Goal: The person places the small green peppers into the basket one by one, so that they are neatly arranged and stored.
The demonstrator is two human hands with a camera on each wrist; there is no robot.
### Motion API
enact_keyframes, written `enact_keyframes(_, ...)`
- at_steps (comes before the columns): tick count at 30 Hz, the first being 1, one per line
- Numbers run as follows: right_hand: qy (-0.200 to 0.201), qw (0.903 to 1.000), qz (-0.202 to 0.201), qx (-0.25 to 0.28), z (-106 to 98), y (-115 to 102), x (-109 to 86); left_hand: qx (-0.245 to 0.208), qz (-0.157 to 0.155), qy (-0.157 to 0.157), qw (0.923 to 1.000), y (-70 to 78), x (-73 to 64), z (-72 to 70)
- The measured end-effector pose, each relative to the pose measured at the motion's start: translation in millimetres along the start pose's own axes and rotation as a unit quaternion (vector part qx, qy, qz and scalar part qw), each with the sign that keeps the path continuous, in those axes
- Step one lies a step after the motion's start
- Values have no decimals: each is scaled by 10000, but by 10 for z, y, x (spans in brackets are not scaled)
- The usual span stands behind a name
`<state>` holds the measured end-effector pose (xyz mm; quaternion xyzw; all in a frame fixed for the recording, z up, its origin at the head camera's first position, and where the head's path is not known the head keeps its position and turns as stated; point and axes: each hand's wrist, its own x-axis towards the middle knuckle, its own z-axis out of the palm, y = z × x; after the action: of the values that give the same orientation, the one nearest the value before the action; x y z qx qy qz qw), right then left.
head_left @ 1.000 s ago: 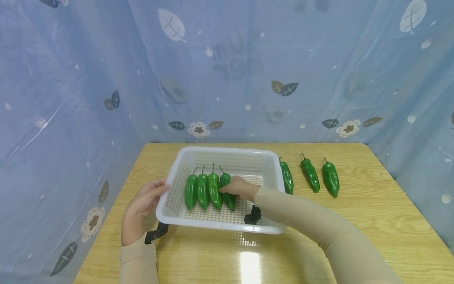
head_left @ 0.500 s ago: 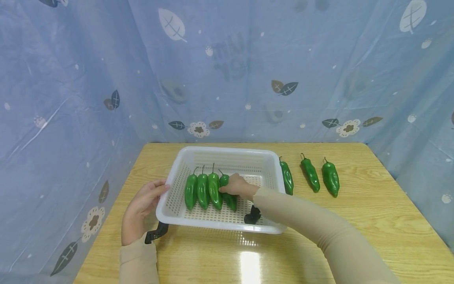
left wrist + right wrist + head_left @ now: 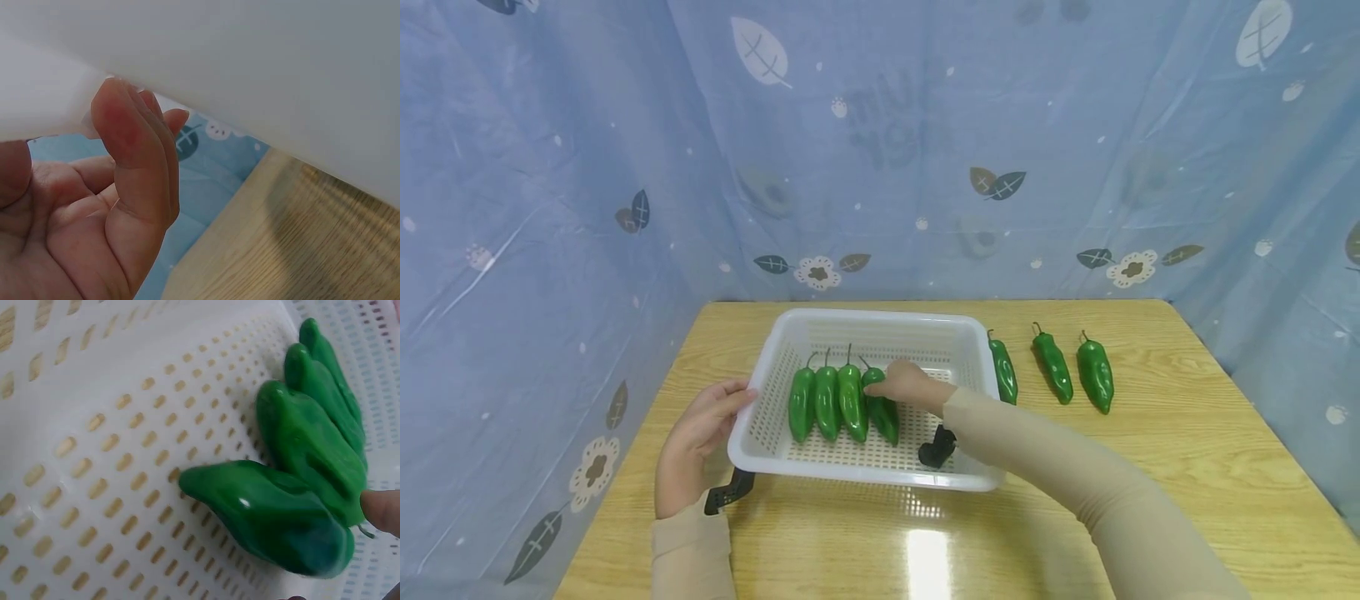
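A white perforated plastic basket (image 3: 880, 477) stands on the table. My left hand (image 3: 706, 417) grips its left rim; in the left wrist view the bent fingers (image 3: 134, 137) come up against the white plastic. Inside lie green peppers side by side, stems away from me: a first pepper (image 3: 802, 405), a second (image 3: 827, 407), a third (image 3: 852, 407) and a slightly tilted fourth (image 3: 883, 422). Over the fourth pepper's stem end is my right hand (image 3: 912, 387), partly covering it. In the right wrist view that pepper (image 3: 269, 515) rests on the basket floor, with my thumb (image 3: 382, 511) spread beside it.
Right of the basket, three more green peppers lie on the wooden table (image 3: 1180, 433): one close to the wall (image 3: 1003, 372), another pepper (image 3: 1053, 367) and a farther one (image 3: 1096, 375). A blue patterned curtain (image 3: 880, 167) encloses the back and sides.
The fourth pepper's lower end has shifted slightly right. My right hand has risen a little away from it, showing more of the pepper. My left hand has stayed on the rim.
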<state>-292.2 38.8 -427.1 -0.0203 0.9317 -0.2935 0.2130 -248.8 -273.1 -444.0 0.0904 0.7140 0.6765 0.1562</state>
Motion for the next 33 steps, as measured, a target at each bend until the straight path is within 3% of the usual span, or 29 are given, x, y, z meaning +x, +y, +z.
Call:
enact_keyframes(8, 104, 9982, 41, 592, -278, 56, -12, -44, 0, -67, 10000, 28, -10, 1)
enact_keyframes(14, 441, 9964, -516, 509, -501, 118, -53, 37, -97, 73, 9999, 38, -10, 17)
enact_keyframes(17, 621, 9924, -777, 728, -600, 169, -84, 63, -105, 119, 9999, 33, -10, 21)
enact_keyframes(25, 1143, 9689, -1618, 1484, -847, 364, -203, -50, 169, -142, 9997, 9, -19, -5)
enact_keyframes(33, 1756, 9437, -2109, 1848, -1033, 624, -251, 72, -230, 208, 9995, 38, -12, 33)
